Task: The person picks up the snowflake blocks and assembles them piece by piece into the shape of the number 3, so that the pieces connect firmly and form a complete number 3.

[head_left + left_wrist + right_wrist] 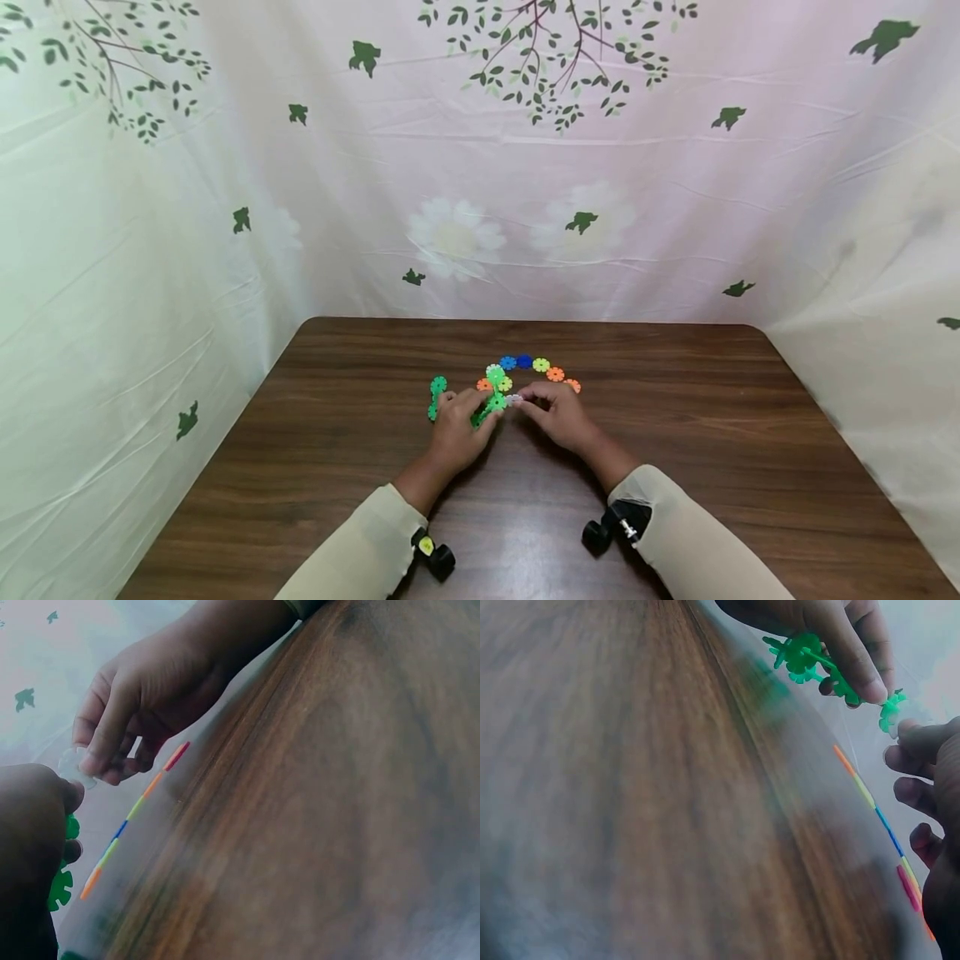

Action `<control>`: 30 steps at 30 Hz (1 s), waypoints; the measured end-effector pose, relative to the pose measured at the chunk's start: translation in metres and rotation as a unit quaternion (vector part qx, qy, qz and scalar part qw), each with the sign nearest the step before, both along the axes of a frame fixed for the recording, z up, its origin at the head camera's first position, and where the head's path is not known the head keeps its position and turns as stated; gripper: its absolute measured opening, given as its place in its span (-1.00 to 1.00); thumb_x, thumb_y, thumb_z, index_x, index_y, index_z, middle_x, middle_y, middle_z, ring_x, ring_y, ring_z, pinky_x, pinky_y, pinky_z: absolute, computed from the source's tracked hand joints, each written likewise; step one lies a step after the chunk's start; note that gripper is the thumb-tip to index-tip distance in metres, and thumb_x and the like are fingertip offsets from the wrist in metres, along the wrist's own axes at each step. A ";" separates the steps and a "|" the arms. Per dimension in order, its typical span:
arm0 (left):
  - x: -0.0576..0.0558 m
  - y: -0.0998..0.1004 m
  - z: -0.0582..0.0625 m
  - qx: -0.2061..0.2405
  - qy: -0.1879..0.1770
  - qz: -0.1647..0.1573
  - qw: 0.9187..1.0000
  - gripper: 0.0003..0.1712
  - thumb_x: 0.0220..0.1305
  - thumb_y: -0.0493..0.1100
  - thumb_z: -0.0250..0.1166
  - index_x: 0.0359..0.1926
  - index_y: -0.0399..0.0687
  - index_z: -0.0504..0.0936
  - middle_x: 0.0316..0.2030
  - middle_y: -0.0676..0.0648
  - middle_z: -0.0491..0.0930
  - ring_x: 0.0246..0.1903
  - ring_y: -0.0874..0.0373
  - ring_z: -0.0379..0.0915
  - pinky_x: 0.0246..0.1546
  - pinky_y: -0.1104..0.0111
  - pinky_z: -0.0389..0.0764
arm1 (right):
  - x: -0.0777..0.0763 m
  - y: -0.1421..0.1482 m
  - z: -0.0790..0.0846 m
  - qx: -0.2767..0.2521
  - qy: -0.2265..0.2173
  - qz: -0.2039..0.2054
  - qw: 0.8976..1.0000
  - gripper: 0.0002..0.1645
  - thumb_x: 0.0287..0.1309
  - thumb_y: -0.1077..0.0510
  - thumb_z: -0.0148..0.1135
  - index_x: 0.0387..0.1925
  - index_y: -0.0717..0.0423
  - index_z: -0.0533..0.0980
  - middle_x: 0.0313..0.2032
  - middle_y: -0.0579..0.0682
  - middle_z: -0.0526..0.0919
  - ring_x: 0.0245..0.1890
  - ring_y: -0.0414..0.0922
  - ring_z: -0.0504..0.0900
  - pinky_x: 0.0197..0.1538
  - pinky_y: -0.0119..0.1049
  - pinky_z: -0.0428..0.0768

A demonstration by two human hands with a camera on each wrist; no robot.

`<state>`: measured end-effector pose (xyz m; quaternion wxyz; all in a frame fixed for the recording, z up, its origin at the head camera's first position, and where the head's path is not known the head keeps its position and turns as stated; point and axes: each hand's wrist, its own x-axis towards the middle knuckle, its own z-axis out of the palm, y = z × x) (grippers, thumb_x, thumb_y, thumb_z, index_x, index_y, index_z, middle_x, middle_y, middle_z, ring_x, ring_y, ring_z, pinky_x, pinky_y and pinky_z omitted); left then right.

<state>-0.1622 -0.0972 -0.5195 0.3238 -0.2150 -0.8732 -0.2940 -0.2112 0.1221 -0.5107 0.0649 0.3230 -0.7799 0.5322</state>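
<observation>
My left hand (pixel 459 432) grips a joined cluster of green notched, flower-shaped discs (pixel 497 402) above the table. Facing it, my right hand (pixel 561 417) pinches a pale, whitish disc of the same kind (pixel 513 400) between thumb and fingertips. The pale disc (pixel 73 763) meets the end of the green cluster in the wrist views. Several green discs (pixel 802 654) stand at angles to one another in the right wrist view. Part of the cluster is hidden behind my left fingers.
Beyond the hands, a curved row of coloured discs (pixel 524 362) lies flat on the brown wooden table (pixel 675 400), with blue, yellow and orange ones. More green discs (pixel 438 384) show left of my left hand. A printed cloth (pixel 495 167) hangs behind the table.
</observation>
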 end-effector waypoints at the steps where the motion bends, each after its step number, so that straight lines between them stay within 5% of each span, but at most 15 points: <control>1: 0.000 0.000 0.000 0.000 -0.002 -0.003 1.000 -0.67 0.26 -0.23 0.61 0.00 -0.28 0.81 -0.17 -0.16 0.84 -0.17 -0.02 0.79 -0.02 0.04 0.46 | 0.000 0.000 0.000 0.001 0.007 0.003 1.000 -0.91 0.38 0.31 0.45 -0.17 0.18 0.82 -0.25 0.12 0.86 -0.37 -0.32 0.56 -0.25 -0.40 0.58; 19: 0.000 -0.001 0.001 -0.009 0.011 -0.031 0.999 -0.65 0.29 -0.20 0.58 0.02 -0.30 0.81 -0.15 -0.19 0.83 -0.20 -0.02 0.79 -0.01 -0.02 0.47 | -0.001 -0.002 0.001 0.038 0.068 0.017 0.997 -0.87 0.38 0.29 0.46 -0.12 0.11 0.85 -0.18 0.02 0.89 -0.17 -0.08 0.84 -0.09 -0.34 0.73; 26: -0.003 0.001 -0.004 0.012 0.043 -0.007 0.999 -0.65 0.30 -0.16 0.59 0.00 -0.29 0.79 -0.21 -0.14 0.80 -0.25 0.03 0.74 -0.08 0.09 0.41 | -0.001 -0.002 -0.001 0.034 0.052 0.000 0.998 -0.89 0.40 0.26 0.46 -0.13 0.09 0.84 -0.19 0.00 0.88 -0.25 -0.27 0.72 -0.15 -0.38 0.67; 30: 0.000 0.005 0.001 0.017 0.048 0.004 0.999 -0.55 0.20 -0.17 0.67 0.07 -0.23 0.78 -0.08 -0.19 0.70 -0.16 0.00 0.67 -0.07 -0.01 0.48 | -0.001 -0.001 -0.002 0.033 0.044 0.001 0.998 -0.90 0.39 0.28 0.45 -0.14 0.09 0.82 -0.22 0.00 0.86 -0.29 -0.33 0.65 -0.18 -0.38 0.66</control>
